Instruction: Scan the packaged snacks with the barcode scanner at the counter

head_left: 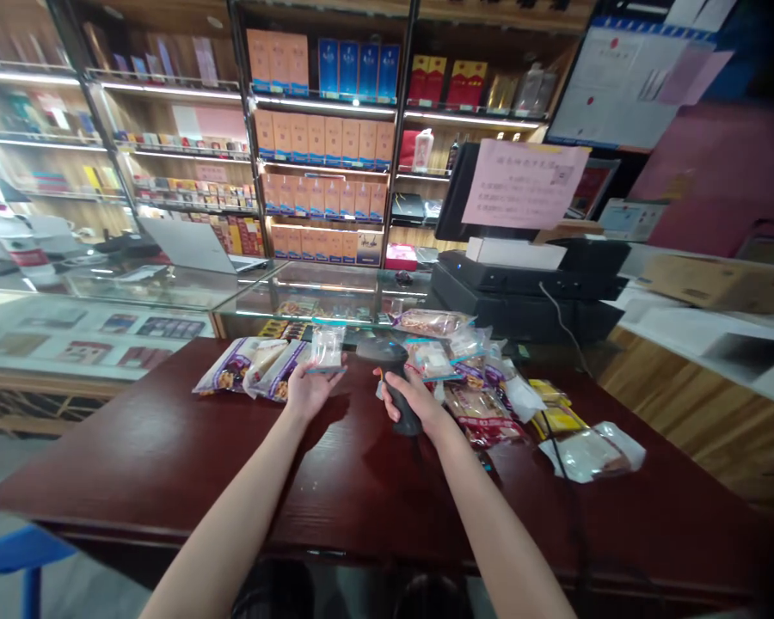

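Note:
My left hand (310,389) holds a small clear plastic packet (328,347) upright above the dark red wooden counter (245,481). My right hand (414,397) grips a black handheld barcode scanner (379,351), its head pointing left toward the packet and a little apart from it. To the left lie several purple-labelled snack bags (232,389). To the right, a heap of clear food packets (470,387) lies close to the scanner, with yellow packets (558,418) and a white plastic bag (593,454) beyond it.
A black cable (571,507) runs across the counter's right side. Behind stand a glass display case (316,292), a laptop (190,245), a black till with a pink notice (522,185), and a cardboard box (719,284). Shelves of boxed goods (322,146) fill the back wall.

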`<state>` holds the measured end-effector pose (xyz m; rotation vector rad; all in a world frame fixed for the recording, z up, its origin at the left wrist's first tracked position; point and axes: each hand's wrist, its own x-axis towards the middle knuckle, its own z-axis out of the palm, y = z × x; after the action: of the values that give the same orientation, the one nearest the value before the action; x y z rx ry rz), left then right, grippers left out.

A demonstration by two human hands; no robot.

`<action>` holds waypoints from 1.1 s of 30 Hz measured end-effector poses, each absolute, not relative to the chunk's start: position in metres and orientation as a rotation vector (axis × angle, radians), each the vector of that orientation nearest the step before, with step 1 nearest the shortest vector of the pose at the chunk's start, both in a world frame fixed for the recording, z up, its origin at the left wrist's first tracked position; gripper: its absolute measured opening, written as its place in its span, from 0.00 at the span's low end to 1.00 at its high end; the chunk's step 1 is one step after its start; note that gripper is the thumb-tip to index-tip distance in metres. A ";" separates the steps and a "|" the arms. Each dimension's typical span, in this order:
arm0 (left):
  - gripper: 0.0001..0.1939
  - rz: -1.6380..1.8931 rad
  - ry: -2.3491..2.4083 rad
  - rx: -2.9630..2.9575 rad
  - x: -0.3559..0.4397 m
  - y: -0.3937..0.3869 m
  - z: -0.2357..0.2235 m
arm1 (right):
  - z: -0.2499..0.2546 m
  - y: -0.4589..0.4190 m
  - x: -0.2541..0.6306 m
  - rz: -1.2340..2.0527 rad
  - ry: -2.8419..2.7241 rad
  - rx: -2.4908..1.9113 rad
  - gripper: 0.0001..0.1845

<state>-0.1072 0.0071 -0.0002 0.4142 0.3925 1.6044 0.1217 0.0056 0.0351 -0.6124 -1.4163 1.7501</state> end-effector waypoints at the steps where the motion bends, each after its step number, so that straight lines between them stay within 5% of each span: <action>1: 0.29 1.609 0.401 0.410 -0.109 0.009 -0.002 | 0.030 0.005 0.116 1.764 -1.411 -0.603 0.25; 19: 0.28 1.596 0.531 0.329 -0.111 0.015 -0.012 | 0.003 0.007 0.121 1.782 -1.180 -0.568 0.24; 33: 0.18 1.578 0.746 0.582 -0.099 0.014 -0.019 | -0.003 0.008 0.122 1.843 -1.233 -0.588 0.23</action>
<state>-0.0993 0.0137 -0.0189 0.5823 0.7462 1.5784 0.1216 0.0077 -0.0030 -0.5879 -1.2332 1.8431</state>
